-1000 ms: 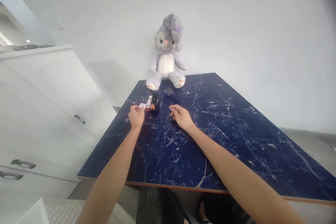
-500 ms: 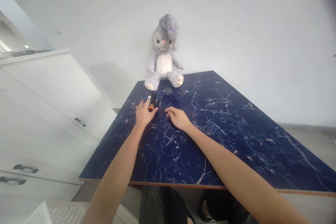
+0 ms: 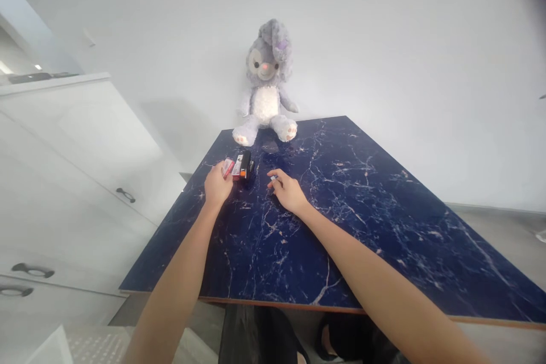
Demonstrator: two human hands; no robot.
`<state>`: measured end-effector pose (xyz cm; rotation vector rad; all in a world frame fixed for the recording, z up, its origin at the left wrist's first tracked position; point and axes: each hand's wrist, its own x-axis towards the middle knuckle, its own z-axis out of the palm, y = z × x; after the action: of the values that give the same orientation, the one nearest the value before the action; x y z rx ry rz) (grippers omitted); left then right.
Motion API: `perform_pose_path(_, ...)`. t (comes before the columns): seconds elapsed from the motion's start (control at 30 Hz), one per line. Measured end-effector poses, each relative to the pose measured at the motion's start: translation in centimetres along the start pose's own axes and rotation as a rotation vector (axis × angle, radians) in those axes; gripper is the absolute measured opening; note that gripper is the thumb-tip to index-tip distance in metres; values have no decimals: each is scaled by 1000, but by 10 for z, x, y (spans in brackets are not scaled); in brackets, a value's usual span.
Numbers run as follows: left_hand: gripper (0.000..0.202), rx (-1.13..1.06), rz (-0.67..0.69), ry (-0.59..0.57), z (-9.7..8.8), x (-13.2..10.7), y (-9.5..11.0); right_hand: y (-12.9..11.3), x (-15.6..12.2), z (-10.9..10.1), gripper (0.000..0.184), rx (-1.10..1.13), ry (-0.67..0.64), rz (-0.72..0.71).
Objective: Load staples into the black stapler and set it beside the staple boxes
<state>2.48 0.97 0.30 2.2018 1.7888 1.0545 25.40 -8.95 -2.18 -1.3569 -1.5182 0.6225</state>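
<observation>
My left hand (image 3: pixel 217 185) is closed around a small red-and-white box (image 3: pixel 228 167), which sits close to the left side of a small black box (image 3: pixel 245 165) with a white label and an orange patch. Something dark lies against the black box's right side, too small to name. To the right, my right hand (image 3: pixel 289 190) rests low over the table with thumb and forefinger pinched on a small pale piece (image 3: pixel 274 178); its kind does not show. The other fingers of that hand are curled underneath.
A grey plush rabbit (image 3: pixel 266 103) sits at the table's far edge against the wall. The blue marbled table (image 3: pixel 367 227) narrows toward it. White cabinets (image 3: pixel 81 170) with dark handles stand at the left.
My left hand has moved left from the black box and closed on the red-and-white box, which now shows. My right hand stays nearly in place; the pale piece in it has become visible.
</observation>
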Motion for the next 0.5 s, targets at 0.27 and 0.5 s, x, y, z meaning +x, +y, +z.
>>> perform_pose_path(0.27, 48, -519, 327, -521, 7, -33, 56, 0, 6, -1, 27, 103, 89, 58)
perform_pose_path(0.5, 42, -1196, -172, -782, 16, -35, 51, 19, 14, 0, 33, 387, 88, 106)
